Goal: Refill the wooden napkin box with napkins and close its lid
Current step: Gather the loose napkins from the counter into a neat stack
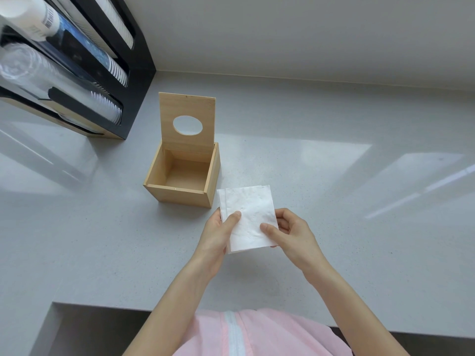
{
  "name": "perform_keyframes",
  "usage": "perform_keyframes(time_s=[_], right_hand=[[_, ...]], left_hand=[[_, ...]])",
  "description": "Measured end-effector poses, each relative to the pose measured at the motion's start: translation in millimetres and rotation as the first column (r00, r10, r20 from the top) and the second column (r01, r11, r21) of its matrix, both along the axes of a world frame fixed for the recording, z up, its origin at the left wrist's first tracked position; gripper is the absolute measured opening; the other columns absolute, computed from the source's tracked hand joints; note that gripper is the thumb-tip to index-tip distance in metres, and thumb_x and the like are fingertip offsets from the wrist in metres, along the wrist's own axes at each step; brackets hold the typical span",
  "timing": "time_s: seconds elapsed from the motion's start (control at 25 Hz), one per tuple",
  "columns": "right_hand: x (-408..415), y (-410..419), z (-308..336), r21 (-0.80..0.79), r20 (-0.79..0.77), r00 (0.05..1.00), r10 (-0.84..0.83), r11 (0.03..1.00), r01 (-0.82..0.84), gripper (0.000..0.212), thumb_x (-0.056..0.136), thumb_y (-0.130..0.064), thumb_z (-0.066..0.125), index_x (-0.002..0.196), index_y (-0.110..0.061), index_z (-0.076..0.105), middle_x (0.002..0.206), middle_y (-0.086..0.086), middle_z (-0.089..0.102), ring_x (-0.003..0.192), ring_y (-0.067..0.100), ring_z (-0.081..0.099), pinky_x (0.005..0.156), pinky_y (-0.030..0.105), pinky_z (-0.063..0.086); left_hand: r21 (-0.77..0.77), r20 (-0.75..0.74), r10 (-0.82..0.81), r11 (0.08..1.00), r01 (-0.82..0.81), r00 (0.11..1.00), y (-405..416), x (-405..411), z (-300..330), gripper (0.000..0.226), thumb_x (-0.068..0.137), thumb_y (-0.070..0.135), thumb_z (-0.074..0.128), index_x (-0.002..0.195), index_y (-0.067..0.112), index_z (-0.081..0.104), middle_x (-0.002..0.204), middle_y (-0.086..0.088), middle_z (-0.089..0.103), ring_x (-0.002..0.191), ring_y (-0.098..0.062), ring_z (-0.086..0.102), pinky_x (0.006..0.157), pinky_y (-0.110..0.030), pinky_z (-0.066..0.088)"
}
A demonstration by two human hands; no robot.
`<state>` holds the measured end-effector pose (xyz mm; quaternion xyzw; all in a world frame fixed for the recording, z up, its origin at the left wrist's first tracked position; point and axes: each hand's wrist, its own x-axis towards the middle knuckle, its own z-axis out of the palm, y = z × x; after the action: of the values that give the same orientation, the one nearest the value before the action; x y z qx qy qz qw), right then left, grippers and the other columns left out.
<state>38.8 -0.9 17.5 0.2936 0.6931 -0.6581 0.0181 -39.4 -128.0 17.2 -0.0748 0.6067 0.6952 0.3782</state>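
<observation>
A wooden napkin box (177, 194) stands on the grey counter, its inside bare. Its lid (186, 111), with an oval hole, stands upright at the back edge. Just right of the box's front corner I hold a small stack of white napkins (250, 214) above the counter. My left hand (218, 232) grips the stack's left edge, thumb on top. My right hand (290, 232) grips its right edge, thumb pressed on the top sheet.
A black and wood cup dispenser (102, 60) with stacked paper cups and lids stands at the back left, against the wall. The grey counter (334, 188) stretches right and toward me; its front edge steps back at the lower left.
</observation>
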Motion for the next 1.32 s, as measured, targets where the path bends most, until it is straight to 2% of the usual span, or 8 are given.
perform_keyframes(time_s=[0.16,0.32,0.44,0.56,0.72,0.84,0.96,1.32], right_hand=[[-1.9,-2.3,-1.5,0.028,0.003,0.998,0.061,0.998,-0.061,0.012,0.086,-0.009,0.061,0.088,-0.021,0.061,0.083,-0.008,0.07,0.061,-0.007,0.063,0.05,0.008,0.047],[-1.7,-5.2,-4.1,0.12,0.058,0.997,0.046,0.991,-0.053,0.011,0.086,-0.019,0.062,0.094,-0.024,0.059,0.094,-0.006,0.069,0.078,0.004,0.064,0.063,0.013,0.049],[-0.7,-7.5,-5.1,0.218,0.093,0.995,-0.019,0.976,-0.002,0.031,0.083,-0.032,0.065,0.11,-0.026,0.052,0.102,-0.012,0.058,0.084,-0.002,0.056,0.064,0.011,0.041],[-2.2,-9.7,-4.0,0.093,0.163,0.986,0.034,0.994,-0.05,0.053,0.08,-0.04,0.066,0.126,-0.027,0.042,0.114,-0.01,0.054,0.097,0.003,0.056,0.07,0.013,0.043],[-4.9,-16.9,-3.4,-0.026,0.111,0.989,0.096,0.995,-0.093,0.03,0.083,-0.032,0.064,0.111,-0.027,0.053,0.101,-0.018,0.065,0.089,-0.005,0.064,0.079,0.019,0.052],[-10.5,-24.2,0.8,0.054,0.053,0.991,0.127,0.99,-0.129,0.009,0.085,-0.024,0.061,0.093,-0.029,0.06,0.093,-0.011,0.07,0.084,0.005,0.067,0.075,0.023,0.053],[-16.2,-32.4,4.5,0.195,0.057,0.979,0.194,0.96,-0.202,0.012,0.086,-0.023,0.057,0.095,-0.017,0.06,0.093,0.003,0.07,0.084,0.018,0.065,0.074,0.032,0.052],[-38.2,-72.6,3.4,0.378,0.026,0.969,0.246,0.895,-0.237,0.004,0.093,-0.032,0.048,0.089,-0.033,0.047,0.088,-0.013,0.057,0.078,-0.005,0.053,0.059,0.009,0.039]], left_hand=[[0.034,-0.005,-0.021,0.999,0.021,1.0,-1.7,1.9,0.1,0.026,0.094,0.01,0.045,0.118,0.009,0.053,0.118,-0.013,0.063,0.099,-0.024,0.063,0.08,-0.03,0.052],[0.027,0.0,-0.014,1.0,0.014,1.0,-5.1,2.6,-0.9,0.02,0.093,0.01,0.047,0.111,0.013,0.055,0.114,-0.012,0.065,0.096,-0.024,0.064,0.078,-0.031,0.053],[0.049,-0.004,0.002,0.999,-0.002,1.0,-8.8,2.3,-1.5,0.022,0.092,0.01,0.048,0.113,0.012,0.055,0.111,-0.011,0.066,0.093,-0.022,0.066,0.076,-0.029,0.055],[0.1,-0.01,0.015,0.995,-0.014,1.0,-13.7,0.7,-0.7,0.026,0.093,0.011,0.047,0.118,0.008,0.054,0.112,-0.012,0.066,0.095,-0.024,0.066,0.081,-0.035,0.053],[0.165,-0.051,0.011,0.986,-0.003,0.999,-21.8,-3.9,2.2,0.021,0.093,0.012,0.047,0.111,0.014,0.058,0.104,-0.006,0.07,0.091,-0.019,0.069,0.073,-0.029,0.058],[0.163,-0.094,-0.001,0.987,0.016,0.996,-30.0,-8.5,5.2,0.018,0.091,0.014,0.05,0.104,0.019,0.061,0.095,0.001,0.074,0.088,-0.016,0.071,0.07,-0.026,0.059],[0.114,-0.141,-0.049,0.991,0.065,0.989,-41.7,-15.6,8.8,0.022,0.09,0.017,0.052,0.11,0.016,0.06,0.103,-0.004,0.073,0.093,-0.021,0.07,0.074,-0.028,0.057],[0.03,-0.181,-0.105,0.993,0.113,0.978,-76.1,-36.2,9.6,0.028,0.092,0.017,0.05,0.118,0.012,0.055,0.113,-0.008,0.068,0.101,-0.023,0.066,0.083,-0.033,0.054]])
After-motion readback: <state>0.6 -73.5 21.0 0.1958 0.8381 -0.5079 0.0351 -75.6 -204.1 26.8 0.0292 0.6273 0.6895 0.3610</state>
